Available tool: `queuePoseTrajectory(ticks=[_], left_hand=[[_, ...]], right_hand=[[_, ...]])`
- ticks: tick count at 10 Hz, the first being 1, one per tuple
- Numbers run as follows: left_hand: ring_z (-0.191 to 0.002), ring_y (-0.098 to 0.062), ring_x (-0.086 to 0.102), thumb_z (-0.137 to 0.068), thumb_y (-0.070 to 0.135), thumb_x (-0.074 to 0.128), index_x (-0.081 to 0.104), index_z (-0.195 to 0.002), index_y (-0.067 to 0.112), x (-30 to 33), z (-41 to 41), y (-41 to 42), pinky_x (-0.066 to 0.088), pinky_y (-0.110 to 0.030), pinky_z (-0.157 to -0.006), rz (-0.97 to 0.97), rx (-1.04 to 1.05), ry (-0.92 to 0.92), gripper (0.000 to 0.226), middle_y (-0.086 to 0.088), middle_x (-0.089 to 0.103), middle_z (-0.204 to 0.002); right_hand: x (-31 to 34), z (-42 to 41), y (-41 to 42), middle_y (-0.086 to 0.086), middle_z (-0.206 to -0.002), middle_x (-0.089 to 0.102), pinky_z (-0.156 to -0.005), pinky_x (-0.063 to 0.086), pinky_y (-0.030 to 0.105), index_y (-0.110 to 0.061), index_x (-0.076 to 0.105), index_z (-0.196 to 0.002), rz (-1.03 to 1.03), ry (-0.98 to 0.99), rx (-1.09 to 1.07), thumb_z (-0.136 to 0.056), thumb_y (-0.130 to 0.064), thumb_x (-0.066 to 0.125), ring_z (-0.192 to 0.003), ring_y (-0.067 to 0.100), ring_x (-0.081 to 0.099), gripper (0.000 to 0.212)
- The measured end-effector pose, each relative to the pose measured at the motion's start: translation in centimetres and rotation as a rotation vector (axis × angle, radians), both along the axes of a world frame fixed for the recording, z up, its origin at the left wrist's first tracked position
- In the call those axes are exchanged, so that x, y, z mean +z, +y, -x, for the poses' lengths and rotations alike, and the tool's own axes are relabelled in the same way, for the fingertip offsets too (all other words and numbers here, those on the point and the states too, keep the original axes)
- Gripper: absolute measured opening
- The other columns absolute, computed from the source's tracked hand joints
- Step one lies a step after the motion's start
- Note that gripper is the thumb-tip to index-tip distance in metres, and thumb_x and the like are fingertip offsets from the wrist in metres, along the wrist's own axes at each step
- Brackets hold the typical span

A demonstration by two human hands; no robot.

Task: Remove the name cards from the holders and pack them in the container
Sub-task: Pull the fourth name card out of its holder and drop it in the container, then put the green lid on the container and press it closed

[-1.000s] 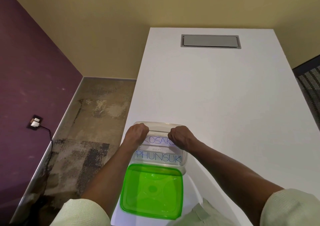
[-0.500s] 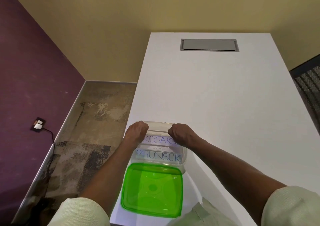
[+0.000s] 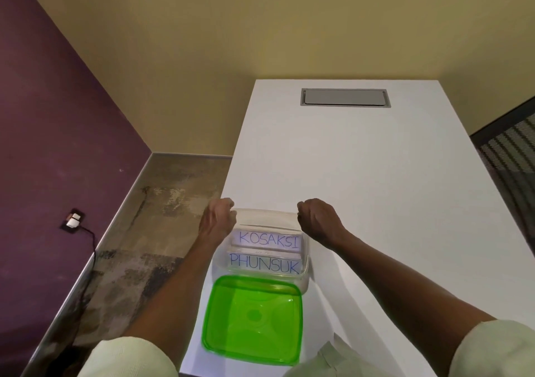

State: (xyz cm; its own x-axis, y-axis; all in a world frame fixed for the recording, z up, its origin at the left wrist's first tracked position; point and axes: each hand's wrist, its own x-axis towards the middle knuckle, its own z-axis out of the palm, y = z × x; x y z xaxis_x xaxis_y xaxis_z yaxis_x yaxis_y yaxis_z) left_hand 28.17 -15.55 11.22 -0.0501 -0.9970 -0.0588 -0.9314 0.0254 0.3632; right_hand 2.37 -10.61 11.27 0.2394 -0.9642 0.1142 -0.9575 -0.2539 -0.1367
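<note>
With lid (image 3: 253, 320) off: container (image 3: 304, 281) w/ 2 cards (image 3: 269, 240).

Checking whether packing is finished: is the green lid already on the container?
No, the green lid lies on the table in front of the open container, whose name cards show.

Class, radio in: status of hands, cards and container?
Left hand and right hand curled at container far corners. Name cards inside. Green lid off, nearer.
</note>
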Motion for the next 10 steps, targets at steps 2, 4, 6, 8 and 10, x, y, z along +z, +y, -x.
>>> queuePoseTrajectory(ticks=[2,4,6,8,10], left_hand=[[-0.102,-0.035,0.063,-0.093,0.023,0.055,0.065,-0.109,0.002,-0.9,-1.9,1.1,0.048,-0.036,-0.074,-0.249,0.202,-0.05,0.028,-0.018,0.066,-0.113],[-0.11,-0.038,0.061,-0.095,0.018,0.047,0.066,-0.112,-0.002,-1.4,-2.9,1.5,0.049,-0.041,-0.089,-0.384,0.294,0.043,0.033,-0.022,0.065,-0.116],[-0.106,-0.038,0.064,-0.094,0.014,0.049,0.068,-0.108,-0.004,-1.8,-2.9,2.1,0.051,-0.039,-0.087,-0.426,0.332,0.117,0.03,-0.023,0.068,-0.111],[-0.108,-0.039,0.062,-0.095,0.012,0.047,0.069,-0.107,-0.003,-2.2,-2.6,2.8,0.05,-0.04,-0.088,-0.387,0.387,0.181,0.029,-0.024,0.067,-0.112],[-0.109,-0.037,0.063,-0.094,0.012,0.049,0.068,-0.091,0.014,-1.9,-2.4,3.7,0.047,-0.034,-0.083,-0.393,0.401,0.232,0.02,-0.015,0.065,-0.097]], right_hand=[[-2.1,0.5,1.1,0.015,-0.081,0.06,-0.059,0.029,0.03,-0.013,0.041,-0.072,-0.135,-0.104,-0.211,-0.089,-0.014,0.05,-0.074,0.032,0.055,0.019],[-1.7,-0.1,1.6,0.02,-0.11,0.065,-0.07,0.044,0.03,-0.001,0.058,-0.095,-0.542,-0.242,-0.382,-0.086,-0.019,0.054,-0.1,0.035,0.062,0.02],[-1.2,-0.5,2.6,0.013,-0.075,0.059,-0.034,0.041,0.019,-0.009,0.044,-0.068,-0.734,-0.517,-0.503,-0.079,-0.002,0.046,-0.054,0.026,0.064,0.013],[-1.9,-0.6,3.3,0.025,-0.081,0.066,-0.057,0.058,0.038,-0.003,0.053,-0.071,-0.703,-0.671,-0.584,-0.075,0.003,0.051,-0.072,0.033,0.071,0.007],[-2.6,-0.3,3.5,0.028,-0.09,0.067,-0.066,0.061,0.046,0.005,0.059,-0.079,-0.673,-0.744,-0.606,-0.077,0.002,0.056,-0.072,0.035,0.072,0.006]])
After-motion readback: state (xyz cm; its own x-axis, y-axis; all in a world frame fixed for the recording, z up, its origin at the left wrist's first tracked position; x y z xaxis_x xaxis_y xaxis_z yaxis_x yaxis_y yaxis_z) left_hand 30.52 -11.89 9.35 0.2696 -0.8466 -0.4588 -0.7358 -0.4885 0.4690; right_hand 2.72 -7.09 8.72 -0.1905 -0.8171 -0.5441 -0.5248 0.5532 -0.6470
